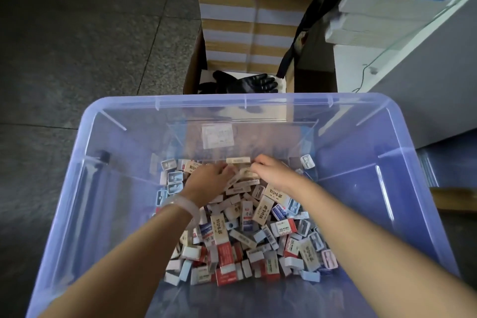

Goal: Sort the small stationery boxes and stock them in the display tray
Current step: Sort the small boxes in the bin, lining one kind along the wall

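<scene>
Stationery boxes [247, 237] marked "2B"; both hands [210, 175] among them.

Head view. Both my arms reach down into a translucent blue plastic bin [85, 137] whose floor is heaped with small stationery boxes [247, 235] in white, beige, red and blue. My left hand [209, 175], a pale band [185, 205] on its wrist, and my right hand [273, 171] meet at the far end of the heap, fingers curled around beige boxes [241, 178]. Beyond the bin, a black glove [247, 82] lies in a cardboard carton [192, 70].
</scene>
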`<state>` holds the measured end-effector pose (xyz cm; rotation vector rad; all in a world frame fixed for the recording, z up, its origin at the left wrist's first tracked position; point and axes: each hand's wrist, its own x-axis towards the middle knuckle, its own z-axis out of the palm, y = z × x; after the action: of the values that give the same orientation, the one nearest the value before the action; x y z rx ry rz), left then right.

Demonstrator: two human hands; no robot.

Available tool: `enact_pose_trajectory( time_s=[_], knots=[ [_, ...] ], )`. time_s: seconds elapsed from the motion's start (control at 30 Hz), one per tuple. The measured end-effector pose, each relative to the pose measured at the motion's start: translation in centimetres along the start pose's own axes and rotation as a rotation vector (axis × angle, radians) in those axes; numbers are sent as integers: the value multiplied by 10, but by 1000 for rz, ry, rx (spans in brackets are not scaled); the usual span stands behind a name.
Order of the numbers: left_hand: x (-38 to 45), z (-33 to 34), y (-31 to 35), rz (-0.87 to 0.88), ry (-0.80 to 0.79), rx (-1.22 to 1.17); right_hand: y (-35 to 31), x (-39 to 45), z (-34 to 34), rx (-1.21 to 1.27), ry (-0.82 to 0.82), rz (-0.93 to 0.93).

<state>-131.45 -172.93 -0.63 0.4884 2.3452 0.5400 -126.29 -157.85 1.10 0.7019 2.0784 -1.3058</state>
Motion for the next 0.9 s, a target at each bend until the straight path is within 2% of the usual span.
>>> enact_pose_trajectory(
  time_s=[0.07, 0.13, 0.2, 0.23, 0.33, 0.43, 0.57, 0.6, 0.67, 0.73, 0.77, 0.8, 0.9],
  knots=[
    [0, 3, 5, 62, 1, 15, -2, -2, 2, 14, 33, -13],
    [-2, 4, 11, 52, -73, -264, -2, -5, 1, 43, 32, -9],
    [-5, -2, 18, 25, -167, -630, -3, -10, -1, 88, -54, 4],
    [-5, -5, 21, 4, -190, -709, -5, -13, 0, 104, -95, 3],
    [-6, -8, 26, -39, -184, -637, -11, -18, 5, 53, -117, -54],
    [-14, -9, 23, 21, -269, -545, -12, -25, 5, -106, -156, -105],
    [-57, -16, 15, 73, -552, -508, 3, -71, 18, -403, -353, -219],
    [-71, -16, 18, 83, -626, -447, 6, -84, 22, -556, -388, -254],
    [-92, -20, 27, 145, -730, -121, 9, -102, 20, -762, -475, -290],
    [-97, -30, 29, 170, -684, 127, 2, -110, 4, -724, -578, -223],
    [-93, -37, 29, 155, -620, 128, -2, -110, -7, -682, -570, -196],
    [-89, -44, 29, 131, -527, 80, -4, -106, -18, -637, -495, -191],
    [-59, -50, 26, 48, -80, -15, -6, -77, -30, -359, -67, -223]
  ],
)
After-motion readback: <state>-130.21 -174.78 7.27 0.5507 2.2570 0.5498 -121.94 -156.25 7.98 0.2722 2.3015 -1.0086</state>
